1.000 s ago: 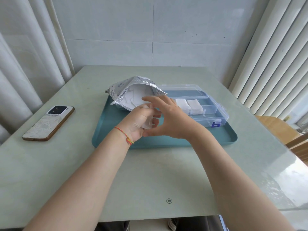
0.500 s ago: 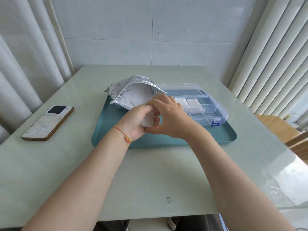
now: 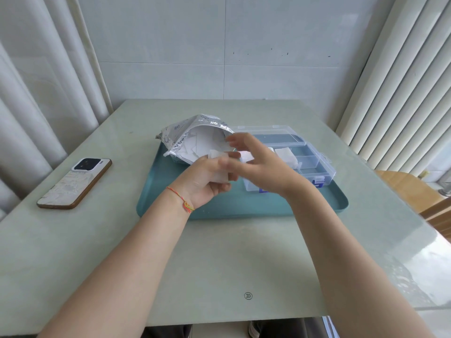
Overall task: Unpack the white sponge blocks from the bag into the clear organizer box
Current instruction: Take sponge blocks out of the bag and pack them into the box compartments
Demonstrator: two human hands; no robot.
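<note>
Tray (image 3: 336,203): teal. Bag (image 3: 180,132): silver foil, printed marks. Sponge blocks (image 3: 285,154): white. Box (image 3: 314,162): clear, blue label. Phone (image 3: 73,184): marbled white, brown edge. Surface (image 3: 219,259): pale green.

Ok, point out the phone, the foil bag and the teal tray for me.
phone (image 3: 73,182): head view, middle of its patterned back.
foil bag (image 3: 181,132): head view, its crinkled silver upper side.
teal tray (image 3: 244,208): head view, bare floor near the front rim.

Left hand (image 3: 205,181) curled shut in a grip, right hand (image 3: 263,164) beside it, fingers spread
</note>
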